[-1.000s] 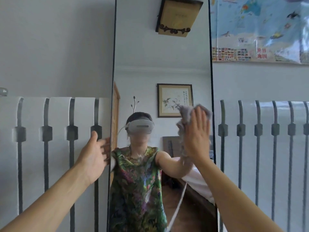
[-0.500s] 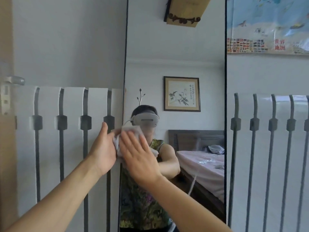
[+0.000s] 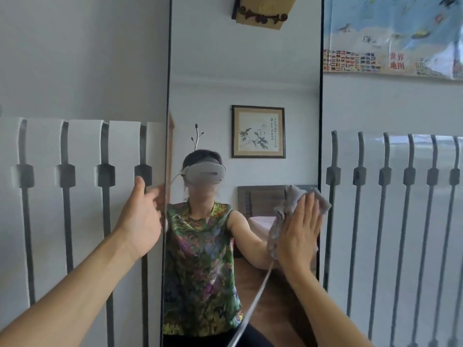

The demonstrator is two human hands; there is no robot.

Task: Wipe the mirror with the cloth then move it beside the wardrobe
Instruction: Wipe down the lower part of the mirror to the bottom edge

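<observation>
A tall mirror (image 3: 245, 71) with a thin dark frame stands upright against a pale wall (image 3: 82, 53), between two runs of white panelling with dark vertical bars (image 3: 65, 196). A map poster (image 3: 393, 36) hangs on the wall at upper right, just beside the mirror's right edge. The glass reflects a person in a patterned sleeveless top and a headset, a framed picture and part of a bed. The left hand (image 3: 140, 219) grasps the mirror's left edge, thumb up and fingers curled round the frame. The right hand (image 3: 298, 231), flat with fingers extended, presses a grey cloth (image 3: 288, 209) against the glass near the right edge; the cloth bunches above and to the left of the fingers.
</observation>
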